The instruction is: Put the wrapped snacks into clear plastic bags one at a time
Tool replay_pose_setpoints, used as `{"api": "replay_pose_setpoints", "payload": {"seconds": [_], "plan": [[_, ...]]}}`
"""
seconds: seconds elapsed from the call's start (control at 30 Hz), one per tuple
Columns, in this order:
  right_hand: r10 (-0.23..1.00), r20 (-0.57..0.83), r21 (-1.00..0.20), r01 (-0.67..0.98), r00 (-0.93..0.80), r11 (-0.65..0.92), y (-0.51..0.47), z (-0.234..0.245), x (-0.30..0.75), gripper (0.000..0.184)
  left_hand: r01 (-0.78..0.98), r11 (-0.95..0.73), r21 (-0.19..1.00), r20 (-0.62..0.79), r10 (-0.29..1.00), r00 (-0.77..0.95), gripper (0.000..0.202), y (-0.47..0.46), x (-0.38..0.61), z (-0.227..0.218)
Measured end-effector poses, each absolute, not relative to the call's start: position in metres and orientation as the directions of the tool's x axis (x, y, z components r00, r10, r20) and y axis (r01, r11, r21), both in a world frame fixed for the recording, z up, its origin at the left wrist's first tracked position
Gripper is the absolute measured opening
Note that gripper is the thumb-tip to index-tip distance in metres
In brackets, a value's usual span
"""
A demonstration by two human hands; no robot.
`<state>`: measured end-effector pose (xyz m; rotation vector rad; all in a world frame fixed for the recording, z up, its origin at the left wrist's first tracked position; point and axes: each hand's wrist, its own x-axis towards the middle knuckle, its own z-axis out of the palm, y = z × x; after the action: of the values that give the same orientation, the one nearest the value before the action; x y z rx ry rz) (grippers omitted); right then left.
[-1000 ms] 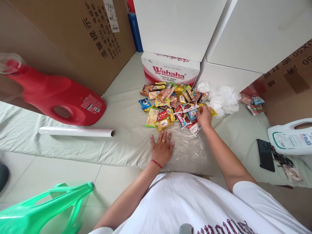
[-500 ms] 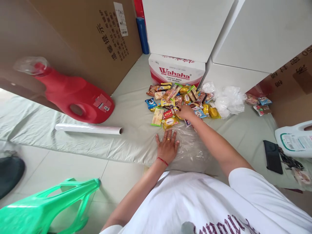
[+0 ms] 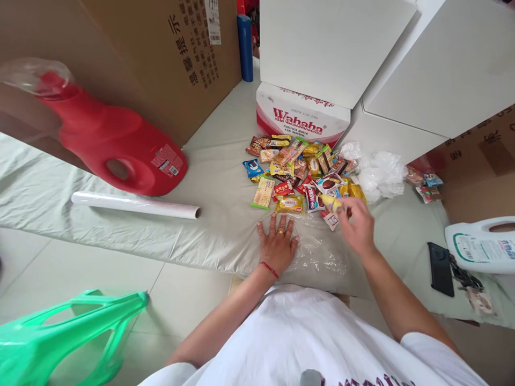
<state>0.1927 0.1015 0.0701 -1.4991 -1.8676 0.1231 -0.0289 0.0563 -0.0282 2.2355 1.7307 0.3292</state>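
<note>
A heap of small wrapped snacks (image 3: pixel 300 169) lies on a pale cloth in front of a Wahaha carton (image 3: pixel 301 118). My left hand (image 3: pixel 278 244) rests flat with fingers spread on a clear plastic sheet (image 3: pixel 317 252) at the cloth's near edge. My right hand (image 3: pixel 356 225) hovers just right of the heap's near side and pinches a small yellow snack packet (image 3: pixel 330 202) between its fingertips.
A red detergent jug (image 3: pixel 116 145) lies on its side at the left, with a white roll (image 3: pixel 134 205) below it. Crumpled white plastic bags (image 3: pixel 380 171) sit right of the snacks. A black phone (image 3: pixel 440 261), a white jug (image 3: pixel 480 244) and a green stool (image 3: pixel 68 335) lie around.
My right hand reached left into the heap, then drew back to the right holding the yellow packet. My left hand stayed flat on the plastic sheet.
</note>
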Motion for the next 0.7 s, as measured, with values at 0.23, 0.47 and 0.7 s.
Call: {"api": "replay_pose_setpoints", "payload": {"seconds": [0.23, 0.47, 0.7], "plan": [[0.788, 0.224, -0.231, 0.754, -0.574, 0.615, 0.025, -0.008, 0.176, 0.027, 0.915, -0.225, 0.334, -0.019, 0.969, 0.245, 0.057, 0.057, -0.029, -0.028], [0.805, 0.152, -0.530, 0.640, -0.574, 0.556, 0.082, 0.025, 0.186, 0.022, 0.914, -0.235, 0.330, 0.010, 0.969, 0.245, 0.055, 0.056, -0.032, -0.028], [0.911, -0.069, -0.105, 0.912, -0.405, 0.398, 0.227, 0.037, 0.140, 0.033, 0.918, -0.242, 0.313, 0.009, 0.968, 0.252, 0.055, 0.056, -0.032, -0.027]]}}
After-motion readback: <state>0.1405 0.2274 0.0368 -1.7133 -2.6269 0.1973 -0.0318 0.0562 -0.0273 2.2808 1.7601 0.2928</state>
